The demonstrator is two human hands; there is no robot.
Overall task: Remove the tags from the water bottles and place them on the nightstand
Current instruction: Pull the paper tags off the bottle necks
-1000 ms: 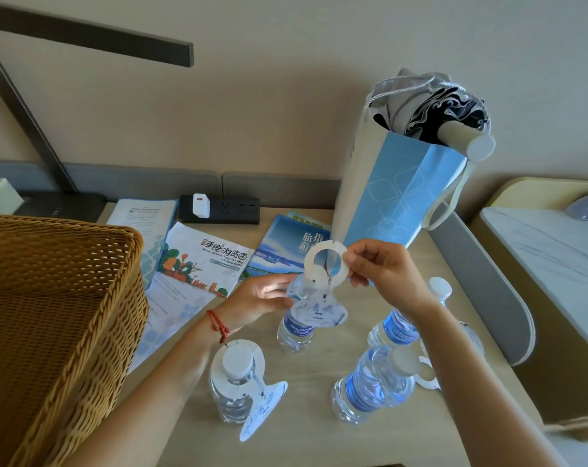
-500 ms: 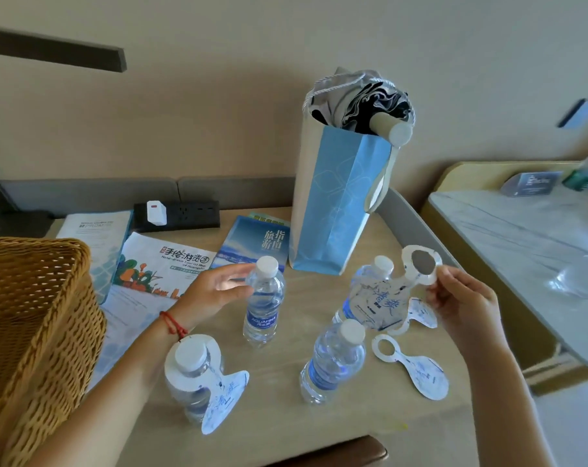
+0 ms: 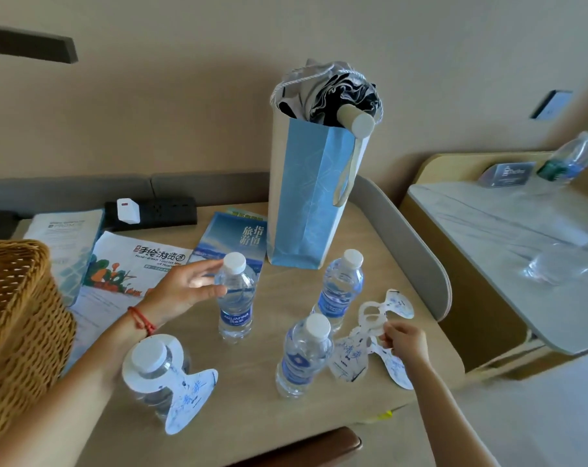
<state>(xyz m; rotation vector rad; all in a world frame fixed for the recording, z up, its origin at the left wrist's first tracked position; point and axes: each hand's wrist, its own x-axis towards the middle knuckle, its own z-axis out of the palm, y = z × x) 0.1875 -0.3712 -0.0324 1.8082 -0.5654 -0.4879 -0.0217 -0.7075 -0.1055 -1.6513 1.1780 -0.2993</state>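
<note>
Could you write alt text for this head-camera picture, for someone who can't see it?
A person's right hand pinches a white paper bottle tag low over a beige tabletop, beside other loose tags. The left hand reaches around a clear untagged water bottle. Of four upright bottles, only the nearest tagged bottle keeps its tag; a tall blue paper bag stands behind.

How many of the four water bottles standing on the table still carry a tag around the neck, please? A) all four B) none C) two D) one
D: only the nearest bottle wears a tag on its neck; the bottle by the left hand and the other two have bare necks, and the right hand pinches a loose tag.
</note>
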